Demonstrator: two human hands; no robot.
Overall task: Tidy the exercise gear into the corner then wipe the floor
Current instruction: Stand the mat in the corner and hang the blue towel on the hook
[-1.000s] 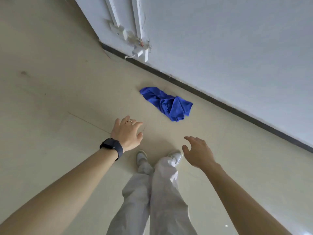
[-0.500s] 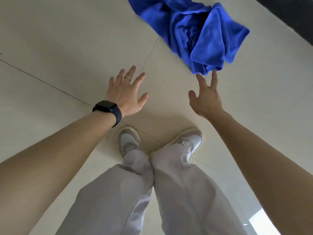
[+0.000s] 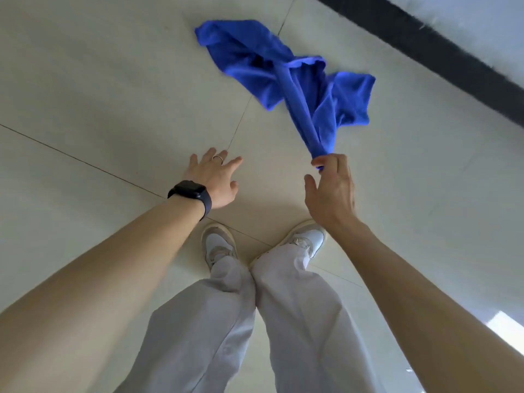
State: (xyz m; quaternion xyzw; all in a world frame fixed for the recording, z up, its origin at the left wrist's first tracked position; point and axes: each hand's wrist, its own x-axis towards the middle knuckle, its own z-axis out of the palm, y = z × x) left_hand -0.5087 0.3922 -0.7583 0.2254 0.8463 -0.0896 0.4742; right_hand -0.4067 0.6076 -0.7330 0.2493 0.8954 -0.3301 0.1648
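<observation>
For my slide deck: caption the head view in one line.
The right hand pinches one end of the cloth, the rest lying on the floor; the left hand is open alongside.

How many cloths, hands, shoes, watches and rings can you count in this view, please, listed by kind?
blue cloth: 1
hands: 2 (left hand, right hand)
shoes: 2 (left shoe, right shoe)
watch: 1
ring: 1
Total: 7

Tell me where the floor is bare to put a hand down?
The pale tiled floor is bare left of the crumpled blue cloth and the left hand, and right of the right hand, below the black skirting. It is crowded around the cloth and white shoes.
</observation>
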